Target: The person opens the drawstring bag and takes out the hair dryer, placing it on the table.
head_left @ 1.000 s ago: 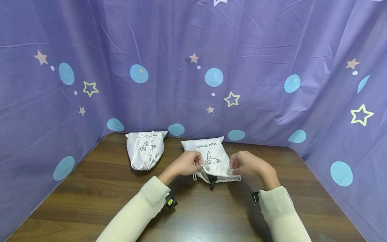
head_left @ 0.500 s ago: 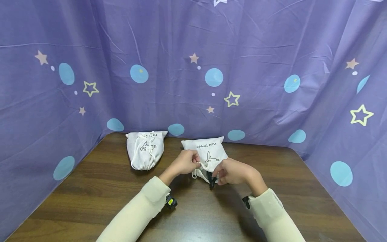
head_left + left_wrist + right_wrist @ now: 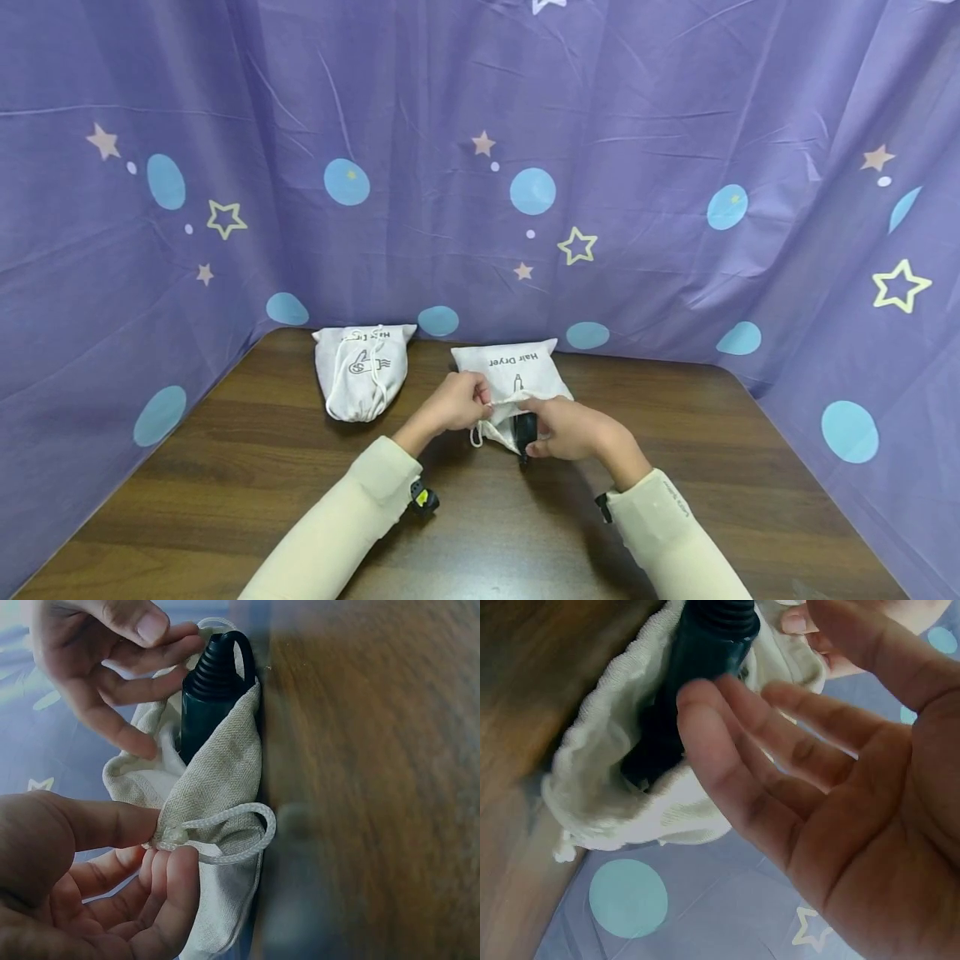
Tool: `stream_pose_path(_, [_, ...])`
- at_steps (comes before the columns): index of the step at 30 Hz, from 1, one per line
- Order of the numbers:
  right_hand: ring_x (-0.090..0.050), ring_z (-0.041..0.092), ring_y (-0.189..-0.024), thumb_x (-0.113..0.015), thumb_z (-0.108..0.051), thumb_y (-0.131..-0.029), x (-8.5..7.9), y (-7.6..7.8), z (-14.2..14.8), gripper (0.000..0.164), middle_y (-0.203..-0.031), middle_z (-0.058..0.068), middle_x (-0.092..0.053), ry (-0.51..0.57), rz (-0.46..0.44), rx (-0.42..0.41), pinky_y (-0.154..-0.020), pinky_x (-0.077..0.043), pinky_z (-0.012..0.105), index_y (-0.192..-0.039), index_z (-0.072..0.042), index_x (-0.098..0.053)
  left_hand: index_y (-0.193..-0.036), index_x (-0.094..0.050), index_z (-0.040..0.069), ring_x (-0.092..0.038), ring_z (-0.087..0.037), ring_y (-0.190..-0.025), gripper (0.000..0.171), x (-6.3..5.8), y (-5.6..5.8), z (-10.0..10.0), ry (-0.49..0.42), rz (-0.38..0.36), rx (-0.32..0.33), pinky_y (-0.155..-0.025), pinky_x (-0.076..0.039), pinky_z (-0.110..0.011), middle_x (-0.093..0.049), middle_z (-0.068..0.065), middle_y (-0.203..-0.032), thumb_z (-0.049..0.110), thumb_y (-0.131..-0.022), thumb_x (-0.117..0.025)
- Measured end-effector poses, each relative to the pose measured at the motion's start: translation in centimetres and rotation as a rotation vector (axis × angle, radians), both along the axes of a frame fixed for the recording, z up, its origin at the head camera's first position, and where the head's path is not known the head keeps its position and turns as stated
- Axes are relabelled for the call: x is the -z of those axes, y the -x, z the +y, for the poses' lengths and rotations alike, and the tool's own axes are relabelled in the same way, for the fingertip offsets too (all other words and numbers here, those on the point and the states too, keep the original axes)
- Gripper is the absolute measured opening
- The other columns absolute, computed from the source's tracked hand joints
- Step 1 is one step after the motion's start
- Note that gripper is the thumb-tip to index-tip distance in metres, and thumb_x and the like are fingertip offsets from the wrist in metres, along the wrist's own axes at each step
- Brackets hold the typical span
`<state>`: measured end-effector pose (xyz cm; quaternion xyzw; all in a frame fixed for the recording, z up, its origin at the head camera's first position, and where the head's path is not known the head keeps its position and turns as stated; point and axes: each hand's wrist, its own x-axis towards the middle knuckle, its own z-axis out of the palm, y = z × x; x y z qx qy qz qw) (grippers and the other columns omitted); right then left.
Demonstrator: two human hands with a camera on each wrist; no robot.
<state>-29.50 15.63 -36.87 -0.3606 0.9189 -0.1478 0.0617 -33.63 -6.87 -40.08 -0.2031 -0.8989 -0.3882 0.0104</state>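
Note:
A white drawstring bag (image 3: 536,379) printed "Hair Dryer" lies on the table with its mouth towards me. From the mouth pokes the dark handle of a hair dryer (image 3: 206,712), ending in a ribbed cord sleeve with a hanging loop; the rest is hidden inside the cloth. My left hand (image 3: 453,404) pinches the bag's rim between thumb and fingers, beside a loop of white cord (image 3: 271,829). At the mouth's other side is my right hand (image 3: 573,429), its fingers spread and loosely bent next to the handle, not closed round it.
A second white bag (image 3: 360,375), drawn closed with its cord lying on top, rests to the left on the brown wooden table (image 3: 247,450). A purple curtain (image 3: 450,100) with stars and dots stands behind and along both sides.
My right hand has moved left from the bag's right side to the hair dryer's handle. The bag's upper rim has lifted, baring more of the handle. My left hand keeps its pinch, nearly still.

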Motion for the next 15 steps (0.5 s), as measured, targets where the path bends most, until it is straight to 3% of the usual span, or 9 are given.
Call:
stream_pose_path(3, [-0.061,0.017,-0.087,-0.080,-0.019,-0.087,0.4,0.1,-0.3,0.066,-0.099,0.008,-0.068,-0.004,0.052,0.046,-0.081,-0.051,0.035,-0.143,0.001,-0.051,-0.074,-0.060,0.009,-0.057,-0.009,-0.044,0.021,0.0,0.1,-0.1,0.014,-0.022,-0.007,-0.046,-0.042,-0.022,-0.058,0.001,-0.058,-0.003,-0.079,-0.077])
stream_pose_path(5, [-0.061,0.028,-0.115,-0.080,-0.020,-0.088,0.7,0.1,-0.7,0.069,-0.126,0.018,-0.064,-0.005,0.086,0.078,-0.101,-0.047,0.044,-0.145,0.003,-0.048,-0.075,-0.061,0.009,-0.057,-0.009,-0.044,0.021,0.0,0.1,-0.1,0.021,-0.033,-0.006,-0.046,-0.044,-0.022,-0.057,0.001,-0.060,-0.003,-0.077,-0.078])
stream_pose_path(7, [-0.056,0.035,-0.128,-0.080,-0.022,-0.089,1.0,0.1,-1.1,0.071,-0.138,0.023,-0.058,-0.012,0.106,0.118,-0.108,-0.043,0.048,-0.146,0.004,-0.046,-0.075,-0.061,0.008,-0.058,-0.011,-0.045,0.021,-0.1,0.0,-0.1,0.019,-0.052,-0.001,-0.047,-0.047,-0.023,-0.057,0.000,-0.061,-0.004,-0.076,-0.078])
stream_pose_path(15, [-0.062,0.035,-0.105,-0.081,-0.027,-0.087,2.5,-0.2,-2.8,0.056,-0.112,0.024,-0.062,-0.009,0.194,0.264,-0.089,-0.051,0.049,-0.126,0.000,-0.052,-0.078,-0.061,0.004,-0.062,-0.017,-0.052,0.019,-0.6,-0.3,-0.2,-0.037,-0.149,0.047,-0.054,-0.058,-0.033,-0.058,-0.003,-0.068,-0.009,-0.076,-0.074])
